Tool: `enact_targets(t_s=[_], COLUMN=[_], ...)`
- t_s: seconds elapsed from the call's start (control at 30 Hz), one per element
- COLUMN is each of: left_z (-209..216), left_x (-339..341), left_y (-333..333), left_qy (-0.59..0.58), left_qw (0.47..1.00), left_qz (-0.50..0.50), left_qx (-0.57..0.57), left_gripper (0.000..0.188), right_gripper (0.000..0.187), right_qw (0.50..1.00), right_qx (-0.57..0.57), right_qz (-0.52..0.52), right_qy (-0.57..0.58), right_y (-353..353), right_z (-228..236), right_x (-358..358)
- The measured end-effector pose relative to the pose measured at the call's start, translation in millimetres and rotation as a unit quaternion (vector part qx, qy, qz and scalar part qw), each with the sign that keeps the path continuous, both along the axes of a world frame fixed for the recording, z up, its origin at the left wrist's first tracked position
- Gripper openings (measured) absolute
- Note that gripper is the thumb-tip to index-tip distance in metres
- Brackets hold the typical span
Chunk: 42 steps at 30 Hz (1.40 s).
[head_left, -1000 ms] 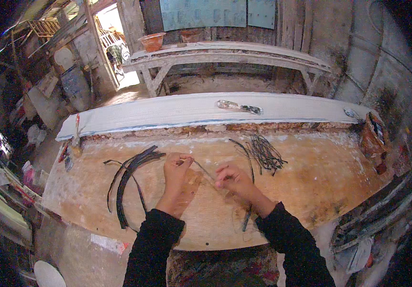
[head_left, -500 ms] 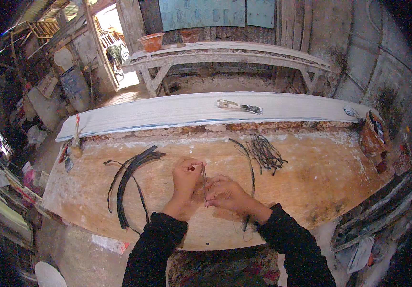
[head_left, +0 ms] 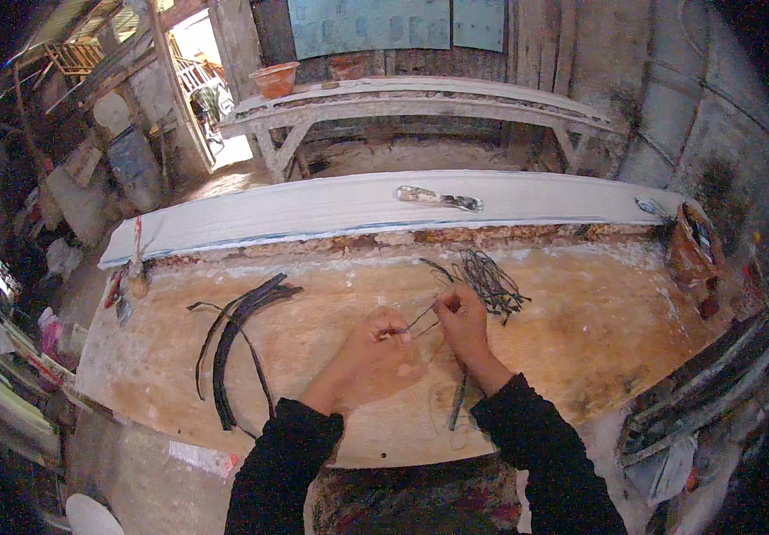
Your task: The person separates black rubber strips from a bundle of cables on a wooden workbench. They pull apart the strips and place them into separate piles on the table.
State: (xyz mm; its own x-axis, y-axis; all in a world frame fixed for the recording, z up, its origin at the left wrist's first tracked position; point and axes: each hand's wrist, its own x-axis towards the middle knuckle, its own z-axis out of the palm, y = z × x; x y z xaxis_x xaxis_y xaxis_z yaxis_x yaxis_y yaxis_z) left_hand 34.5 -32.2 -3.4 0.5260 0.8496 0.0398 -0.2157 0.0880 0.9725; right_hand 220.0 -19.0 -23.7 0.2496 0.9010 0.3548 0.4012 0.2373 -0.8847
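Over the middle of the wooden tabletop (head_left: 581, 348), a thin dark cord (head_left: 421, 318) stretches in a narrow loop between my hands. My left hand (head_left: 371, 352) pinches one end of it with closed fingers. Higher and to the right, my right hand (head_left: 465, 323) grips the other end between thumb and fingertips. A curved bundle of black strips (head_left: 231, 348) lies left of my hands. Just beyond my right hand is a pile of looped dark cords (head_left: 494, 281). A dark strip (head_left: 458, 403) runs along the table, partly hidden beneath my right hand.
A long white board (head_left: 295, 209) spans the table's far edge, with a stained hand tool (head_left: 440, 198) on it. A brush (head_left: 138, 267) stands at the left end, a brown container (head_left: 695, 245) at the right. Behind are a bench (head_left: 429, 105) and an orange pot (head_left: 276, 80).
My right hand has moved up and to the right, near the cord pile. My left hand has shifted lower and rightward. The cord, upright before, now slants between them.
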Motion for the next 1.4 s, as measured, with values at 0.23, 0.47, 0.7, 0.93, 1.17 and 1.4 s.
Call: enact_targets(t_s=[0.23,0.47,0.7,0.93,1.17,1.4], left_z=[-9.6,3.4,-3.4,-37.3,-34.6,-27.4], left_x=[12.7,7.4,-9.9,-28.4,-21.9,-15.1], left_y=[-17.7,-17.3,17.4,47.6,43.1,35.2], left_qy=[-0.001,-0.030,-0.084,-0.062,0.003,0.112], left_qw=[0.989,0.996,0.968,0.940,0.931,0.920], left_qz=[-0.112,-0.073,0.222,0.334,0.362,0.360], left_qx=[0.097,-0.038,-0.081,0.007,0.052,0.107], left_gripper=[0.010,0.004,0.005,0.003,0.008,0.010], right_gripper=[0.014,0.012,0.010,0.007,0.008,0.010], right_qw=[0.999,0.999,1.000,0.899,0.861,0.871], right_qx=[0.018,0.017,0.024,-0.113,-0.074,-0.119], right_qz=[-0.010,-0.046,0.013,0.388,0.488,0.468], right_qy=[0.040,-0.012,0.005,0.171,0.125,0.089], right_y=[8.2,6.7,7.0,-23.9,-38.7,-47.8], right_z=[0.7,0.6,-1.4,28.9,29.9,38.2], right_x=[1.6,3.2,7.7,-20.1,-33.7,-39.5])
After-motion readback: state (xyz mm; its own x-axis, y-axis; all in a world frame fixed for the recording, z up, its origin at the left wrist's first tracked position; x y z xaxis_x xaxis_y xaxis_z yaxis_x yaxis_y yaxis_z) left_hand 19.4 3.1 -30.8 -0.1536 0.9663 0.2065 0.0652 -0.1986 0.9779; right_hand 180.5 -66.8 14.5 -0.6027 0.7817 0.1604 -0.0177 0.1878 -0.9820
